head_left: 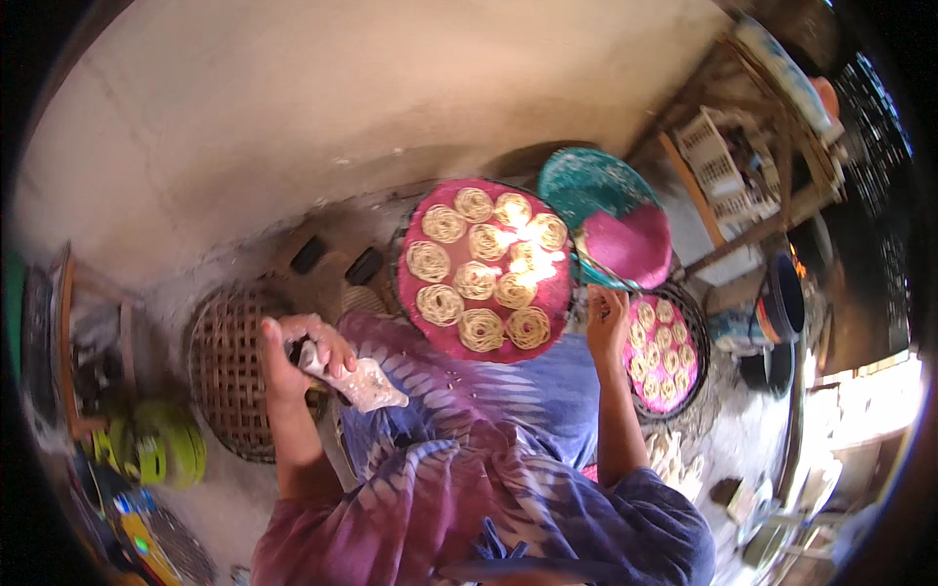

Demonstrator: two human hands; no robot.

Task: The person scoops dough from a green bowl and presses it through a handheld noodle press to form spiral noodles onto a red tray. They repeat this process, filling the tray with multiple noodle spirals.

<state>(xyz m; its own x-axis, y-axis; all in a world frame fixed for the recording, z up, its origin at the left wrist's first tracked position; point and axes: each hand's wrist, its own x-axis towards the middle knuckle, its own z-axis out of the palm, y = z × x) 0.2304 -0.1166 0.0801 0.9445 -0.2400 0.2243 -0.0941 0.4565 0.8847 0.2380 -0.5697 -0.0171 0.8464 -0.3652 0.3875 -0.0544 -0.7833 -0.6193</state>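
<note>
My left hand [327,347], dusted whitish, is closed around a pale, floury tapered bag [371,386] whose narrow end points right over my lap. A dark part shows between the fingers. In front of my knees, a round pink-covered tray [420,337] carries several flat coils of pale, noodle-like strands [480,330]. My right hand [608,311] is at the right of this tray, beside a teal basin [562,176]. Its fingers are curled together, and what they hold, if anything, is hidden. A pink cloth [635,249] hangs in the basin.
A second tray of smaller-looking coils [664,356] lies low on the right. An upturned woven basket [234,361] stands left, near a green gas cylinder [171,449]. Wooden shelving [782,146] and a dark bucket [782,298] are at the right; a wall [342,98] closes the far side.
</note>
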